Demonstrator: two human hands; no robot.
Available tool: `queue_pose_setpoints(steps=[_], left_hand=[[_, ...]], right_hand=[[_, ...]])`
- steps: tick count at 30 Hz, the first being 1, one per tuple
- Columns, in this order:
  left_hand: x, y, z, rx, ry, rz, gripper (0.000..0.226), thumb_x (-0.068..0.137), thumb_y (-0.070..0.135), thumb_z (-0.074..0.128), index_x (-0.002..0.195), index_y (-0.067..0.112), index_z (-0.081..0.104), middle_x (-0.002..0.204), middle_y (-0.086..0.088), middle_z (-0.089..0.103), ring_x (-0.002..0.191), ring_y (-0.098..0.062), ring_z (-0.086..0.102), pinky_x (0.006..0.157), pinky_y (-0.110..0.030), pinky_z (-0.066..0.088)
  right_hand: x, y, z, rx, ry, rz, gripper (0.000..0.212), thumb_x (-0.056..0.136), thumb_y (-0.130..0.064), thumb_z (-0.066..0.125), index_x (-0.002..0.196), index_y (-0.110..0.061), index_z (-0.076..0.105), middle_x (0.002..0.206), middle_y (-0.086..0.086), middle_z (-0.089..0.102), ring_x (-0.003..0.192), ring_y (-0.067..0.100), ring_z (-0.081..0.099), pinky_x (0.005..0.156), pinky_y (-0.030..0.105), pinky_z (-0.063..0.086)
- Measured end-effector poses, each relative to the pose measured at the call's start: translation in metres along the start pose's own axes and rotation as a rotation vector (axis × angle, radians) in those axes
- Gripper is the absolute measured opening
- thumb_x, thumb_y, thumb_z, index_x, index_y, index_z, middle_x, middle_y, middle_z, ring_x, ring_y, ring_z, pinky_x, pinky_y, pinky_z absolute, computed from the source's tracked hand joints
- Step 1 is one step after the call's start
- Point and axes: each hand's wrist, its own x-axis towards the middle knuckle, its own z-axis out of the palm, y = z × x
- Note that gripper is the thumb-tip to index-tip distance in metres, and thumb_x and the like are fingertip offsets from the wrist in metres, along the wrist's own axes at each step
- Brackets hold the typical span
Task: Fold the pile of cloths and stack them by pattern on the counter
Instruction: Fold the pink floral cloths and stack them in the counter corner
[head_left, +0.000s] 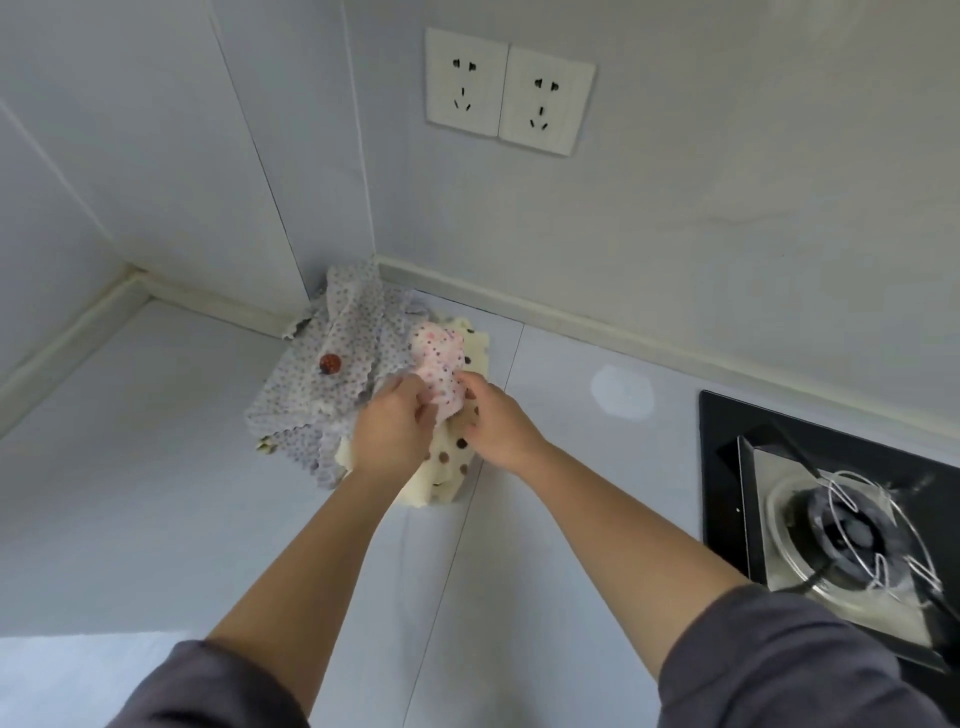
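A pile of cloths lies in the counter's back corner. A grey-lilac cloth with small dots (332, 364) covers most of the pile, with a dark red round patch on it. Under it lies a cream cloth with large brown dots (447, 467). A crumpled white cloth with pink dots (439, 364) is lifted above the pile. My left hand (395, 421) pinches its lower left part. My right hand (493, 415) pinches its lower right edge.
A pale counter (156, 493) spreads to the left and front of the pile. A black gas hob with a metal burner ring (841, 525) sits at the right. Two wall sockets (506, 91) are mounted above the counter.
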Motion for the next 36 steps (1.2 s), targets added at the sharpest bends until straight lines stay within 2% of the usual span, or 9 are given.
queue_pose_setpoints(steps=[5, 9, 12, 15, 21, 25, 28, 31, 36], left_hand=[[-0.012, 0.057, -0.034, -0.329, -0.014, 0.197, 0.013, 0.092, 0.008, 0.058, 0.085, 0.015, 0.049, 0.071, 0.010, 0.052, 0.062, -0.002, 0.050, 0.058, -0.014, 0.040], [-0.009, 0.096, -0.050, -0.460, 0.049, 0.073, 0.006, 0.097, 0.014, 0.052, 0.099, 0.012, 0.057, 0.072, 0.000, 0.055, 0.058, -0.010, 0.046, 0.052, -0.023, 0.040], [-0.001, 0.103, -0.048, -0.282, 0.049, 0.042, 0.018, 0.099, 0.016, 0.049, 0.106, 0.010, 0.064, 0.085, 0.000, 0.062, 0.074, -0.014, 0.054, 0.065, -0.022, 0.042], [-0.007, 0.108, -0.033, -0.258, -0.001, -0.017, 0.015, 0.097, 0.019, 0.051, 0.090, 0.010, 0.060, 0.072, 0.005, 0.054, 0.065, -0.009, 0.048, 0.053, -0.009, 0.035], [-0.030, 0.090, 0.033, -0.099, -0.036, -0.103, 0.019, 0.094, 0.031, 0.057, 0.101, 0.014, 0.060, 0.091, 0.000, 0.061, 0.081, -0.018, 0.055, 0.061, -0.027, 0.042], [-0.059, 0.052, 0.083, 0.200, 0.150, 0.260, 0.030, 0.085, 0.024, 0.069, 0.111, 0.012, 0.061, 0.108, -0.007, 0.059, 0.094, -0.027, 0.058, 0.075, -0.037, 0.047], [-0.073, 0.030, 0.107, 0.176, -0.054, 0.560, 0.029, 0.085, 0.040, 0.060, 0.095, 0.014, 0.066, 0.091, 0.000, 0.061, 0.082, -0.020, 0.059, 0.068, -0.029, 0.045], [-0.082, 0.014, 0.114, 0.196, -0.208, 0.672, 0.036, 0.083, 0.050, 0.063, 0.101, 0.019, 0.068, 0.100, 0.003, 0.061, 0.091, -0.015, 0.056, 0.080, -0.029, 0.047], [-0.096, -0.002, 0.118, 0.189, -0.031, 0.698, 0.012, 0.088, 0.024, 0.067, 0.093, 0.013, 0.067, 0.098, 0.000, 0.064, 0.091, -0.017, 0.057, 0.077, -0.034, 0.049]], right_hand=[[-0.018, -0.005, -0.024, 0.176, 0.247, -0.093, 0.043, 0.091, -0.006, 0.056, 0.133, -0.016, 0.053, 0.127, 0.008, 0.051, 0.112, 0.022, 0.054, 0.095, 0.028, 0.042], [-0.045, 0.000, -0.065, 0.330, 0.393, -0.121, 0.008, 0.096, -0.016, 0.054, 0.094, -0.016, 0.062, 0.102, -0.003, 0.062, 0.095, 0.012, 0.058, 0.082, 0.022, 0.044], [-0.065, 0.019, -0.091, 0.403, 0.468, -0.107, 0.022, 0.094, -0.012, 0.053, 0.077, -0.024, 0.055, 0.077, -0.008, 0.059, 0.070, 0.005, 0.054, 0.064, 0.016, 0.040], [-0.086, 0.041, -0.107, 0.445, 0.501, -0.068, 0.019, 0.094, -0.013, 0.054, 0.078, -0.023, 0.057, 0.070, -0.007, 0.058, 0.059, 0.005, 0.048, 0.055, 0.013, 0.039], [-0.095, 0.112, -0.092, 0.185, 0.415, 0.073, 0.012, 0.096, -0.023, 0.049, 0.092, -0.021, 0.059, 0.089, -0.004, 0.064, 0.072, 0.016, 0.060, 0.065, 0.029, 0.049], [-0.090, 0.156, -0.055, -0.067, 0.438, -0.028, 0.015, 0.095, -0.017, 0.048, 0.105, -0.016, 0.059, 0.098, -0.003, 0.061, 0.080, 0.016, 0.057, 0.073, 0.032, 0.049], [-0.089, 0.172, -0.029, -0.125, 0.350, -0.100, 0.014, 0.095, -0.020, 0.047, 0.102, -0.019, 0.060, 0.079, -0.007, 0.061, 0.069, 0.019, 0.059, 0.067, 0.035, 0.052], [-0.092, 0.184, -0.012, -0.249, 0.287, -0.175, 0.015, 0.095, -0.025, 0.049, 0.103, -0.021, 0.060, 0.079, -0.008, 0.063, 0.077, 0.020, 0.062, 0.071, 0.035, 0.050], [-0.115, 0.182, 0.004, -0.475, 0.309, -0.259, 0.042, 0.086, -0.060, 0.054, 0.109, -0.025, 0.049, 0.099, -0.009, 0.053, 0.089, 0.015, 0.052, 0.076, 0.033, 0.044]])
